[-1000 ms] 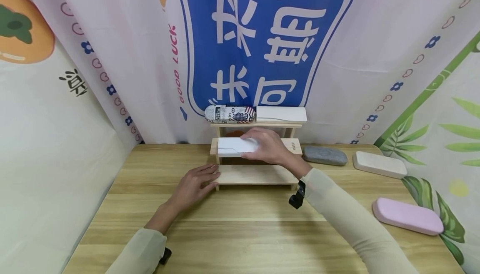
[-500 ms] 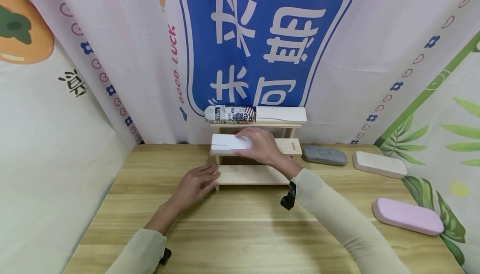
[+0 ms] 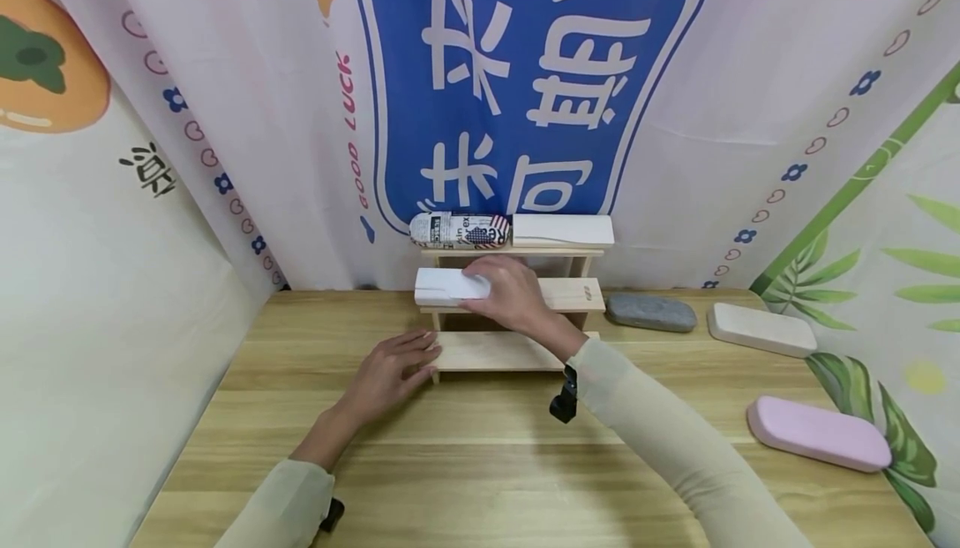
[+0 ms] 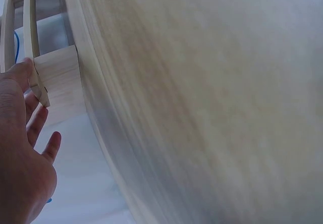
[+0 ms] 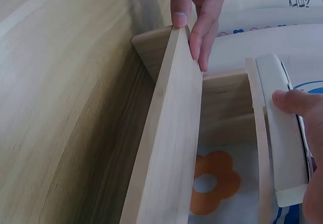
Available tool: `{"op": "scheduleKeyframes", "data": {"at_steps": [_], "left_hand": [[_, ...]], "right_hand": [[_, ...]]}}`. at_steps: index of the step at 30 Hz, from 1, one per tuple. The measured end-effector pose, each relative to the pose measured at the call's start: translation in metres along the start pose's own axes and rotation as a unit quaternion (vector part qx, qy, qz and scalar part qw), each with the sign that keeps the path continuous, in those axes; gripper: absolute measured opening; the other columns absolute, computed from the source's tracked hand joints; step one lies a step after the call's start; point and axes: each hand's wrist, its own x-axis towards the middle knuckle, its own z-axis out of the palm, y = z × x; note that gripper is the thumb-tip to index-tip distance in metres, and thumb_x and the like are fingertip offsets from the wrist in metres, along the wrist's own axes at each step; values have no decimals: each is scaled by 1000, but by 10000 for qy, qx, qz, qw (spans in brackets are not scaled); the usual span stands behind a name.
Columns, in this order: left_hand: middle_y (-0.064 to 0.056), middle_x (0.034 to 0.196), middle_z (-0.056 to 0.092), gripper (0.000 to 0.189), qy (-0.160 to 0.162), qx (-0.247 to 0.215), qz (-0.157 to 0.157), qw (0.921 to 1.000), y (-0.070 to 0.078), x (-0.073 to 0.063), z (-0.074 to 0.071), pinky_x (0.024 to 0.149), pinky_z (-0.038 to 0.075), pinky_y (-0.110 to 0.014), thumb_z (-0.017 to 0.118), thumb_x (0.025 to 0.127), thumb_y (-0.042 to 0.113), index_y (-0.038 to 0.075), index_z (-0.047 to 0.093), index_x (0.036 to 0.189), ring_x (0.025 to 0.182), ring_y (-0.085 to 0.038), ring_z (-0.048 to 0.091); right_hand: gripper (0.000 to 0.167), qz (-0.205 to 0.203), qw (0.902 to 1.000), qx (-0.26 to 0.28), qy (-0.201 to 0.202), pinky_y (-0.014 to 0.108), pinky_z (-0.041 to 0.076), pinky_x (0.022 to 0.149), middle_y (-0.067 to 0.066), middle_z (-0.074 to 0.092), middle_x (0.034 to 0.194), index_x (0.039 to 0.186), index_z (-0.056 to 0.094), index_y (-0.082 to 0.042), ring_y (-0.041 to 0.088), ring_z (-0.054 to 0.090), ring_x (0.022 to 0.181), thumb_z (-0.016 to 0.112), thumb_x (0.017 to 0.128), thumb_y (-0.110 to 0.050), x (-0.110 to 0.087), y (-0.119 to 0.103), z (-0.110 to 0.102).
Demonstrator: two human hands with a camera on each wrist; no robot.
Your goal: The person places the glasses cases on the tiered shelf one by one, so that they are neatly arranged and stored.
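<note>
Gripping white case at shelf's left edge, right hand has room rightward

White case is a long slim box, closed, thin seam running along the front, lying lengthwise at the left end of the middle step with its right part in the right hand. The stand is plain pale wood, three steps rising toward the back, upright on the table.
</note>
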Motion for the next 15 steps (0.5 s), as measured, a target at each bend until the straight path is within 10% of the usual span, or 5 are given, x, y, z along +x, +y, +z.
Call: {"op": "scheduleKeyframes", "data": {"at_steps": [15], "left_hand": [[-13,141,67,33,-31,35,-40,10000,-1,-1,1,113,51,-53,81,96,20,7,77,127,134,-36,63]], "right_hand": [[46,144,9997,-107,-145,39,62,90,4,78,119,117,80,-12,23,73,108,94,81,-38,5,-6,8]]}}
